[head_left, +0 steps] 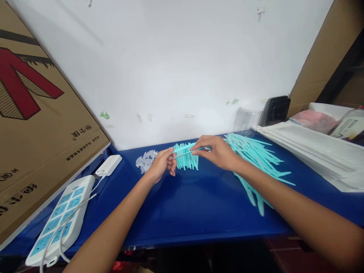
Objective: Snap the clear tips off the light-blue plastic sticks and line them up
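Left hand and right hand pinch thin turquoise strip; tidy row lined up, larger loose pile apparently remaining.

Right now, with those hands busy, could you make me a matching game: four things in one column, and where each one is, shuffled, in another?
Things:
1. Held stick
2. Pale pieces
3. Power strip
4. Clear jar

Places:
A. By the wall, next to a black object
B. Between left hand and right hand
C. Near the cardboard box
D. Beside the small teal pile

Pairs: 1-B, 2-D, 3-C, 4-A
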Demonstrator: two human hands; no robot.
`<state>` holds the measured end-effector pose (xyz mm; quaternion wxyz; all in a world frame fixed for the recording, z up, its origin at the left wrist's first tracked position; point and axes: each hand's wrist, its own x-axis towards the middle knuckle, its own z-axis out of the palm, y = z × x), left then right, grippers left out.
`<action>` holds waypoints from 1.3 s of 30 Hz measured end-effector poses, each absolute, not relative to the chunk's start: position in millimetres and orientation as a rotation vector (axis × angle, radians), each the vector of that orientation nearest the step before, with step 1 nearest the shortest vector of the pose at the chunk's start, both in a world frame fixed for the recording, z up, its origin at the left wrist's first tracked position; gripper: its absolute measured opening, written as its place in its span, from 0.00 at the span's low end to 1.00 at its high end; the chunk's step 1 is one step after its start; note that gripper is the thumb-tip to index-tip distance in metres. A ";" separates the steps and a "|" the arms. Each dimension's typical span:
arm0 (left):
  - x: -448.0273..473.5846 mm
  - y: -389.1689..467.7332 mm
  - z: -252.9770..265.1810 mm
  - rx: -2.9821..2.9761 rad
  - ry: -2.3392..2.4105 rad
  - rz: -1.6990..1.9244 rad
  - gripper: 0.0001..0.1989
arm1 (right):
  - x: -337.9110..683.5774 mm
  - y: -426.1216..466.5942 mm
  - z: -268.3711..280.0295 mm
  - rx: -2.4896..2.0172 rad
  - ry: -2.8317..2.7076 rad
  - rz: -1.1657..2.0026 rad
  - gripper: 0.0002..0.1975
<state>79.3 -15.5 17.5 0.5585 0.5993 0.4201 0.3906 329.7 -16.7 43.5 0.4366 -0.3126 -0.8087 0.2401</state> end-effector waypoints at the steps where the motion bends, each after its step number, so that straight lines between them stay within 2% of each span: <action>1: 79.0 -15.6 18.1 1.419 1.007 0.913 0.21 | 328.7 -17.3 42.9 -0.755 -2.022 0.553 0.10; 11: 87.2 -21.1 15.3 1.447 0.970 0.869 0.23 | 320.4 -20.1 30.6 -0.621 -2.175 0.101 0.11; 13: 85.7 -19.6 14.8 1.533 1.011 0.900 0.24 | 321.3 -20.2 30.2 -0.658 -2.187 0.057 0.11; 16: 81.7 -19.1 18.5 1.810 1.115 0.972 0.25 | 324.8 -21.5 35.5 -0.783 -2.170 0.051 0.16; 19: 79.1 -22.2 25.3 2.061 1.190 0.959 0.24 | 329.4 -22.3 44.7 -0.927 -2.209 0.154 0.20; 24: 80.0 -26.7 29.0 2.274 1.149 0.887 0.22 | 332.2 -23.4 52.5 -0.923 -2.365 0.646 0.23; 29: 82.5 -29.5 28.8 2.294 1.096 0.818 0.22 | 330.6 -27.5 52.4 -0.924 -2.413 0.944 0.25; 33: 82.3 -29.3 28.4 2.277 1.104 0.833 0.22 | 332.3 -29.1 54.1 -0.892 -2.393 1.095 0.26; 39: 78.6 -22.0 21.8 2.244 1.150 0.889 0.25 | 332.2 -29.2 55.1 -0.917 -2.371 1.115 0.26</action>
